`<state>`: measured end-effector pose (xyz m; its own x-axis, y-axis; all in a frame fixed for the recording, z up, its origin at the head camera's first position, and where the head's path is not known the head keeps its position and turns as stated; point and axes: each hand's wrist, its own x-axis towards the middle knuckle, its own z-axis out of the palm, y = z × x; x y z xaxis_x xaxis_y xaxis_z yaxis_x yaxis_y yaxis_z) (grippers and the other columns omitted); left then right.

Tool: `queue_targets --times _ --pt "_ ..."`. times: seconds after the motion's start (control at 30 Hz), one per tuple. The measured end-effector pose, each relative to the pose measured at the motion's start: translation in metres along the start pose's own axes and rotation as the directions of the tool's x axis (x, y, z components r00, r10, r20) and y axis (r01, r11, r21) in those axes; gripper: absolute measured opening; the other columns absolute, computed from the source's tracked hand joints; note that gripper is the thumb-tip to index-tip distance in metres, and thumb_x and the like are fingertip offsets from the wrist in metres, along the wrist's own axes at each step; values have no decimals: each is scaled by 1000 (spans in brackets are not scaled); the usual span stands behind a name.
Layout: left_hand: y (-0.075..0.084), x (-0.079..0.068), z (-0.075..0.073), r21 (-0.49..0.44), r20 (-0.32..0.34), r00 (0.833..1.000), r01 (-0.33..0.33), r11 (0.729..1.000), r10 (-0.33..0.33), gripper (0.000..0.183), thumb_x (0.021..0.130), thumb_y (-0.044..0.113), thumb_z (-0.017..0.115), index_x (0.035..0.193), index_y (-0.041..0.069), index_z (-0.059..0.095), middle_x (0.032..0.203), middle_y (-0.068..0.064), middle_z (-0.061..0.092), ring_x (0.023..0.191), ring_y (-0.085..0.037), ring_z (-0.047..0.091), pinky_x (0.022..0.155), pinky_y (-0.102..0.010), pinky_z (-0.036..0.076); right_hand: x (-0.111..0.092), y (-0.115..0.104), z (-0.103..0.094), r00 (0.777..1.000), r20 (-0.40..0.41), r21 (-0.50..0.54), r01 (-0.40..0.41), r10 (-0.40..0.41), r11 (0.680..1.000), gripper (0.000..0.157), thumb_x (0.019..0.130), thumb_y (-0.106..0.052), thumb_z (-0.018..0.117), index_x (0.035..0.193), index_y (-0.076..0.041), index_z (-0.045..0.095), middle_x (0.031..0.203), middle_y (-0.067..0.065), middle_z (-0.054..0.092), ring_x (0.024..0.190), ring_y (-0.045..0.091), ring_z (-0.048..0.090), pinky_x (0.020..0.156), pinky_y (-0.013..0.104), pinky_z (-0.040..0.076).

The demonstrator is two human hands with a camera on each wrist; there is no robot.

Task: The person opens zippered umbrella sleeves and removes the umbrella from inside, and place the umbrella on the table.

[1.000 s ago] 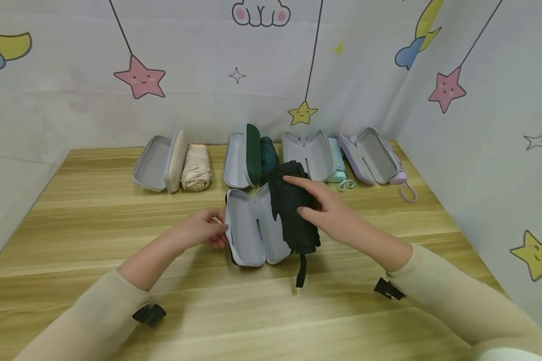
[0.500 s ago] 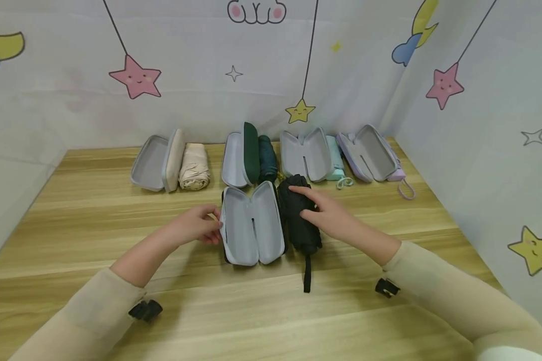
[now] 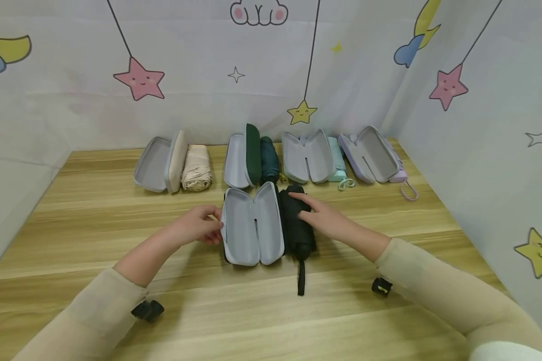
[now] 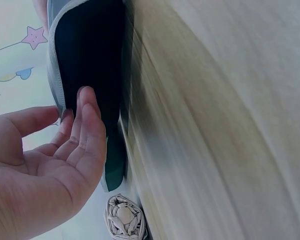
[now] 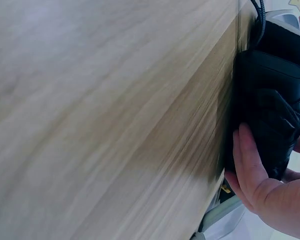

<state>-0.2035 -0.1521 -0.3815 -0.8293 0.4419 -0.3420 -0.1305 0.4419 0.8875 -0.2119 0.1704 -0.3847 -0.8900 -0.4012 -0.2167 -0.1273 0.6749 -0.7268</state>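
A black hard-shell case (image 3: 241, 228) with a grey lining lies spread open on the table. My left hand (image 3: 200, 225) holds its left rim; in the left wrist view the thumb is at the zipped edge and the fingers (image 4: 90, 117) lie against the dark outer shell. Right beside the case lies a folded black umbrella (image 3: 298, 225), its wrist strap (image 3: 301, 278) pointing toward me. My right hand (image 3: 322, 215) grips the umbrella from the right, and the right wrist view has its fingers (image 5: 250, 155) along the umbrella's side, low by the tabletop.
Along the back stand more open cases: beige (image 3: 176, 160), dark green (image 3: 253, 155), grey-lined (image 3: 313, 153) and purple (image 3: 359, 155). Folded umbrellas in beige (image 3: 196, 168), dark teal (image 3: 269, 159), mint (image 3: 337, 158) and lilac (image 3: 399, 175) lie next to them. A patterned curtain (image 3: 185, 115) hangs behind.
The right hand has lowered the black umbrella from over the case's right half to the table, then brought it left against the case. The left hand has stayed at the case's rim.
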Motion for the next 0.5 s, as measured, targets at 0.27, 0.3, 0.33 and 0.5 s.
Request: queue_targets --times 0.27,0.3,0.33,0.5 --pt "-5 -1 -4 -22 -25 1000 18 1000 -18 19 96 5 52 109 -9 50 76 -11 65 66 -17 64 66 -34 57 -5 5 -9 999 -32 -83 -19 16 996 56 100 -19 46 154 -20 31 145 18 37 73 28 54 70 39 45" --pt "-5 -2 -4 -24 -26 1000 15 1000 -16 19 96 5 52 109 -9 50 76 -11 65 66 -17 64 65 -34 57 -5 6 -10 999 -39 -105 -22 18 994 55 100 -19 46 154 -19 31 145 19 38 77 28 53 73 40 44" --pt "-5 -2 -5 -22 -26 1000 13 1000 -13 20 96 6 53 109 -9 50 76 -11 66 66 -16 64 65 -34 57 -5 7 -11 999 -43 -119 -29 24 992 56 100 -20 47 154 -19 31 144 19 38 77 30 53 74 42 44" --pt "-5 -3 -4 -27 -31 999 22 999 -23 21 96 8 53 109 -9 50 74 -9 65 65 -15 64 64 -32 56 -5 9 -13 998 -54 -173 -37 28 984 56 100 -21 48 153 -16 32 146 21 38 87 28 52 82 43 42"
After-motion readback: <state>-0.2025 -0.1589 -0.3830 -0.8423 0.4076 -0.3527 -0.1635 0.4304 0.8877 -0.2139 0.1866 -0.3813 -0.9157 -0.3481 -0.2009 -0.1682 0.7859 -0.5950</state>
